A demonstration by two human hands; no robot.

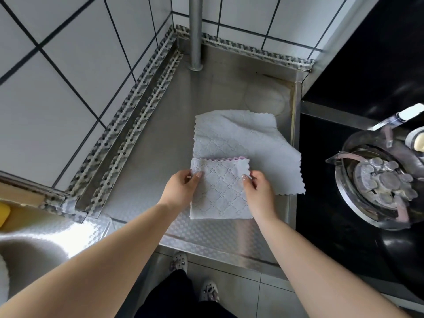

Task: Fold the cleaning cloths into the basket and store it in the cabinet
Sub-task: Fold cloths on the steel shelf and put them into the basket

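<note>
A folded pale grey cleaning cloth [220, 193] with a diamond pattern and a pink edge showing at its far side lies on the steel counter [160, 143]. My left hand [182, 188] pinches its far left corner. My right hand [258, 188] pinches its far right corner. Behind it a second pale grey cloth [241, 134] lies spread and rumpled, reaching to the counter's right edge. No basket or cabinet is in view.
Tiled walls [68, 76] meet in a corner behind the counter, where a metal pipe [195, 33] stands upright. A black stove with a gas burner [380, 182] is at the right. A sink [29, 253] and a yellow sponge [3, 212] are at the left.
</note>
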